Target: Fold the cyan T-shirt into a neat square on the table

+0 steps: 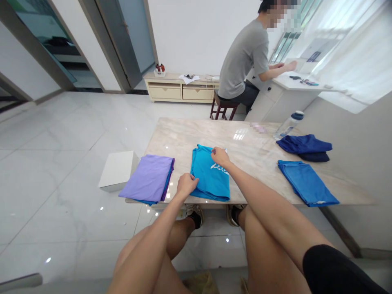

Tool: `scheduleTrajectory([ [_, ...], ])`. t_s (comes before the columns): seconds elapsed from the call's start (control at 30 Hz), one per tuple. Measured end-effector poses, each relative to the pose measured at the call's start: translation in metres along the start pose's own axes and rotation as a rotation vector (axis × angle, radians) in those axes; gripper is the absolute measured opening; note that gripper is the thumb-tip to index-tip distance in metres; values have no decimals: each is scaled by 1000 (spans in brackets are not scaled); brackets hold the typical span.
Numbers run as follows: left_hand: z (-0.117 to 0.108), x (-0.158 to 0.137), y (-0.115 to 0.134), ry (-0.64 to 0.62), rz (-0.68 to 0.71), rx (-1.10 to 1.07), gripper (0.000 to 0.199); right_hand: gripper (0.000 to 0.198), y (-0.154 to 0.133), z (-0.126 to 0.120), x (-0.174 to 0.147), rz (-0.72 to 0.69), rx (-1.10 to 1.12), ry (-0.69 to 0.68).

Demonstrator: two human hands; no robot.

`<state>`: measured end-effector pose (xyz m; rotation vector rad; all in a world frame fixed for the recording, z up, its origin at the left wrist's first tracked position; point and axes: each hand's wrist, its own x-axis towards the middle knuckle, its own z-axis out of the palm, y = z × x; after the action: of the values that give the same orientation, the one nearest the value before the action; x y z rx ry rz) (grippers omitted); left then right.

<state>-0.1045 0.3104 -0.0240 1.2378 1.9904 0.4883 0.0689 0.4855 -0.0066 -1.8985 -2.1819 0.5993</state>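
Observation:
Directly in front of me on the table lies a folded bright blue shirt point(210, 179) with white lettering, partly covered by my right forearm. My left hand point(187, 184) is closed at its left edge, thumb and fingers pinching the cloth. At the far right corner my right hand point(219, 156) has its fingers curled together on the fabric; the fingertips are partly hidden. To the left is a flat stack of folded clothes with a light purple piece point(150, 177) on top, and blue and dark purple edges show beneath it.
On the marble-patterned table point(180, 130), a folded blue garment point(308, 183), a dark blue bundle point(303, 147) and a water bottle point(289, 124) lie or stand at right. A white box point(118, 169) is left of the table. Beyond, a person point(245, 57) sits on a stool.

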Motion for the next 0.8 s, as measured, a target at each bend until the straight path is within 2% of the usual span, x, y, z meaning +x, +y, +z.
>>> scheduleTrajectory([
  [0.1, 2, -1, -7, 47, 14, 25, 14, 40, -3, 0, 8, -64, -46, -5],
  [0.23, 7, 7, -10, 118, 37, 40, 36, 44, -2, 2, 17, -102, -91, 10],
  [0.33, 11, 14, -2, 111, 22, 27, 42, 44, 4, 6, 19, -109, -113, 2],
  [0.5, 21, 9, 15, 102, -28, 16, 26, 41, 7, 3, 15, -137, -124, 4],
  [0.6, 32, -2, 26, 171, 64, 48, 18, 38, 0, 2, 11, -156, -112, -8],
  [0.7, 43, -13, 39, 220, 205, 116, 13, 35, -14, 5, 7, -100, -82, -56],
  [0.8, 53, -21, 52, 194, 271, 145, 15, 54, -30, 12, 3, 19, -43, -82],
])
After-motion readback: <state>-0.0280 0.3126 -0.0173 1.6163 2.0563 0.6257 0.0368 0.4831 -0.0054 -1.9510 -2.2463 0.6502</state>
